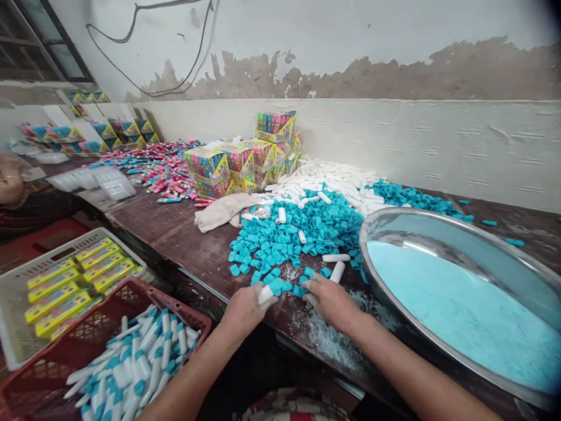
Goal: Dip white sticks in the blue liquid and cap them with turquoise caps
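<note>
**At the near edge of a dark table [170, 231], a left hand [248, 307] grips a white tube [265, 294] while a right hand [331, 301] reaches among loose blue caps [298, 290]**

The table runs along a wall, its brown top dusted with pale powder near the hands. On its right side, reaching the near edge, sits a wide steel basin [394, 225] holding light-blue powder [456, 310].

Below the near edge, on the left, a red crate [100, 324] is piled with white tubes fitted with blue caps. Behind it, a white basket [13, 316] contains yellow boxes [61, 301].

In the middle of the table lies a large heap of blue caps [302, 228]. Behind that, toward the far edge, a heap of white tubes [333, 175] spreads out. Left of the heaps stand stacked display boxes [245, 161] filled with colourful pens, and farther left lie loose pink and blue pens [173, 175]. A pale cloth [225, 210] rests in front of the display boxes.

The left hand is closed around the white tube. A blue cap [275, 285] meets the tube's far end; whether it is fitted on cannot be told. The right hand is partly open, fingers bent, fingertips at the loose blue caps; whether it grips one cannot be told. Just beyond that hand lies another tube [336, 272].
</note>
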Tool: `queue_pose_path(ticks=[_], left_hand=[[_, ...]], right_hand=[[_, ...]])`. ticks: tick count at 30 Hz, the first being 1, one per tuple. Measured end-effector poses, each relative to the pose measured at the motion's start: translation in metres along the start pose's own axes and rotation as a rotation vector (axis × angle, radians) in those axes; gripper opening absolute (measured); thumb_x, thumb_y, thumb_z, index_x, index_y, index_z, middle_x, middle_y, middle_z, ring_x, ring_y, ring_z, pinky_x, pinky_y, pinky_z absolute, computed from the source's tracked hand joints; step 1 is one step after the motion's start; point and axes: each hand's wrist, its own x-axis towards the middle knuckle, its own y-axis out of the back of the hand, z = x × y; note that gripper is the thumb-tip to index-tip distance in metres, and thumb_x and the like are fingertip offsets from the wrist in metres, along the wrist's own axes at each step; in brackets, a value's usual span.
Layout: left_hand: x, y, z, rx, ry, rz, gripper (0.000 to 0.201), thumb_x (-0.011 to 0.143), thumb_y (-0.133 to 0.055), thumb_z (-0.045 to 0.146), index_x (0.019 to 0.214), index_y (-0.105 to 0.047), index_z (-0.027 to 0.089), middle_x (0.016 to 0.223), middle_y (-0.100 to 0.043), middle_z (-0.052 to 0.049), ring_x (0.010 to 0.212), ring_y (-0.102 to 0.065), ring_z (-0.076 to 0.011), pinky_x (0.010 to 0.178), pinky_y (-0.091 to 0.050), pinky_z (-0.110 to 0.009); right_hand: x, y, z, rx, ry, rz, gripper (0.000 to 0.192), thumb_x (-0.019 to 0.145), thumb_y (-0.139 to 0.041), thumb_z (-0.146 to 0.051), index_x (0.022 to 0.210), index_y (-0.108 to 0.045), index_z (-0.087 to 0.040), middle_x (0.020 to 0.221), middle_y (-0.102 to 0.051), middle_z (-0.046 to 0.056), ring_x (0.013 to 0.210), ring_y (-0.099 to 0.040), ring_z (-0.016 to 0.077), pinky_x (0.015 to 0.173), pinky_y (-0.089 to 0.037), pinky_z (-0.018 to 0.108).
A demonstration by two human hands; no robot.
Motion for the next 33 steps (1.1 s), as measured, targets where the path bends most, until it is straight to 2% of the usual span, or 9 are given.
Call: queue_pose_path(ticks=[4,9,12,15,18,21,25,29,33], left_hand=[[0.004,-0.002,0.01,-0.247,-0.08,0.041,0.026,0.08,-0.046,0.042,0.08,-0.056,0.019,0.073,-0.061,-0.001,0.068,-0.057,-0.0156,0.06,-0.036,-0.023],[0.012,-0.006,0.027,-0.578,-0.179,-0.046,0.021,0.074,-0.052,0.035,0.067,-0.054,0.015,0.063,-0.05,0.003,0.059,-0.045,-0.0104,0.055,-0.032,-0.02],[0.014,-0.012,0.03,-0.813,-0.222,-0.19,0.02,0.071,-0.056,0.033,0.065,-0.053,0.014,0.054,-0.039,0.006,0.051,-0.035,-0.0068,0.049,-0.027,-0.019],[0.014,-0.02,0.028,-1.008,-0.126,-0.315,0.031,0.068,-0.058,0.041,0.081,-0.056,0.013,0.047,-0.028,0.009,0.041,-0.024,-0.0049,0.041,-0.02,-0.019],[0.012,-0.024,0.029,-1.111,-0.147,-0.388,0.039,0.066,-0.06,0.044,0.087,-0.056,0.012,0.045,-0.027,0.01,0.04,-0.022,-0.0043,0.04,-0.018,-0.019],[0.008,-0.022,0.033,-1.023,-0.245,-0.317,0.032,0.068,-0.061,0.041,0.081,-0.059,0.012,0.05,-0.037,0.007,0.046,-0.033,-0.0059,0.046,-0.026,-0.019],[0.003,-0.016,0.036,-0.611,-0.264,-0.129,0.02,0.072,-0.058,0.034,0.077,-0.06,0.015,0.067,-0.056,0.002,0.063,-0.048,-0.0111,0.059,-0.034,-0.02],[-0.003,-0.015,0.037,-0.183,-0.259,-0.148,0.016,0.076,-0.053,0.033,0.08,-0.058,0.019,0.075,-0.064,-0.001,0.071,-0.058,-0.017,0.061,-0.037,-0.022],[-0.009,-0.015,0.048,0.061,-0.292,-0.162,0.012,0.077,-0.046,0.021,0.084,-0.056,0.019,0.079,-0.065,-0.005,0.077,-0.061,-0.0202,0.065,-0.041,-0.025]], right_hand=[[0.007,-0.005,-0.017,-0.252,0.041,-0.058,0.014,0.077,-0.053,-0.021,0.089,-0.058,-0.017,0.096,-0.053,0.01,0.079,-0.055,0.0211,0.068,-0.04,0.03],[-0.001,-0.003,-0.022,-0.21,0.181,0.005,0.019,0.075,-0.051,-0.014,0.093,-0.055,-0.016,0.097,-0.053,0.01,0.089,-0.051,0.0231,0.075,-0.04,0.033],[-0.012,0.0,-0.018,-0.009,0.155,0.054,0.021,0.074,-0.052,-0.013,0.094,-0.054,-0.017,0.097,-0.054,0.008,0.09,-0.051,0.0215,0.077,-0.04,0.033],[-0.024,0.003,-0.016,0.358,0.006,0.09,0.029,0.07,-0.06,-0.02,0.098,-0.052,-0.018,0.092,-0.058,0.004,0.084,-0.053,0.0188,0.074,-0.041,0.03],[-0.032,0.003,-0.016,0.558,-0.057,0.086,0.012,0.074,-0.057,-0.024,0.084,-0.055,-0.019,0.074,-0.06,0.0,0.07,-0.053,0.0155,0.065,-0.041,0.027],[-0.038,0.002,-0.013,0.604,-0.058,0.127,0.008,0.076,-0.052,-0.026,0.075,-0.055,-0.019,0.066,-0.057,-0.001,0.064,-0.05,0.0137,0.061,-0.039,0.026],[-0.045,0.011,0.0,0.891,-0.164,0.098,0.017,0.076,-0.054,-0.035,0.074,-0.053,-0.018,0.057,-0.051,-0.004,0.05,-0.043,0.0093,0.049,-0.035,0.023],[-0.048,0.024,0.003,1.064,-0.233,0.004,0.026,0.072,-0.058,-0.042,0.074,-0.051,-0.017,0.053,-0.05,-0.005,0.04,-0.035,0.0058,0.04,-0.027,0.02],[-0.048,0.021,-0.006,1.133,-0.242,-0.118,0.024,0.069,-0.06,-0.039,0.067,-0.048,-0.018,0.047,-0.049,-0.006,0.035,-0.033,0.0049,0.036,-0.023,0.019]])
